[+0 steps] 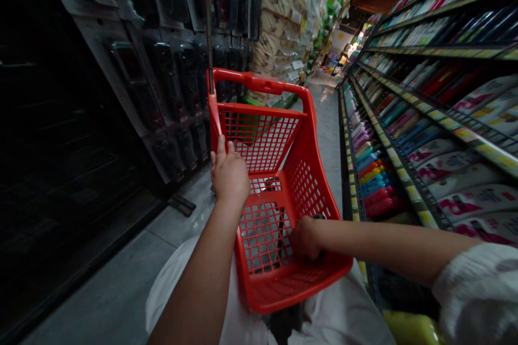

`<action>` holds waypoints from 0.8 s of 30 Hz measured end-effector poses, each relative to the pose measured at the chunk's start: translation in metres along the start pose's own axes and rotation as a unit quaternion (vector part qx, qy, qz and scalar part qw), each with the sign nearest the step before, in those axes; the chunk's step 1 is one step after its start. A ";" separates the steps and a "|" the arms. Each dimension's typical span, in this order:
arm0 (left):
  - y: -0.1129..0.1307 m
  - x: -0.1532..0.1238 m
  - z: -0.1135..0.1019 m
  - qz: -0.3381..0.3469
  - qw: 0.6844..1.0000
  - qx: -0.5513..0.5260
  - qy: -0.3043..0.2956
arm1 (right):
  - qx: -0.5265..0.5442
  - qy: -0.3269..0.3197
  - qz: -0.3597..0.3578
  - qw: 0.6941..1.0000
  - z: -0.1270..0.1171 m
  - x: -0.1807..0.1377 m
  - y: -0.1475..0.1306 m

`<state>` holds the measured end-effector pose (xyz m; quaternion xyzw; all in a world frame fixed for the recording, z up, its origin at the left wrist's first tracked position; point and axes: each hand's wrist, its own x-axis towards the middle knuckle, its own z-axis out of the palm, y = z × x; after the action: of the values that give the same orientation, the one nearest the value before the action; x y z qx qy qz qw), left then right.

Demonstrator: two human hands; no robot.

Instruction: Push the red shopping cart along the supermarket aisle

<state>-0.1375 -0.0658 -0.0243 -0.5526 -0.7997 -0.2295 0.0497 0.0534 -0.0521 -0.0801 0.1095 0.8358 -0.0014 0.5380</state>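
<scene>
A red plastic shopping cart (259, 302) with grid walls stands right before me, tilted in my view. My left hand (230, 175) lies on its left rim, the visible fingers stretched toward the handle (265, 84). Deep inside the basket, near its right wall, is my right hand (306, 237). Its fingers are curled down and in shadow; a small dark shape shows beside them, and I cannot make out what they hold. Around that wrist sits a dark band (319, 216). The basket's grid floor (259, 232) shows the grey floor through its holes.
A thin metal pole (208, 21) rises from the cart's left corner. Packaged dark goods (178, 75) hang on the left, with stacked beige packs (279, 16) beyond. Shelves of bottles (449, 156) line the right. A tiled aisle (326, 118) runs ahead between them.
</scene>
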 end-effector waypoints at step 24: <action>-0.004 0.000 0.004 0.019 0.999 -0.048 0.010 | -0.106 0.301 0.248 0.915 -0.059 -0.073 0.157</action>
<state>-0.1404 -0.0657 -0.0290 -0.5669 -0.7766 -0.2725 0.0356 0.0581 0.0949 0.0284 0.2509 0.8994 0.2536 0.2527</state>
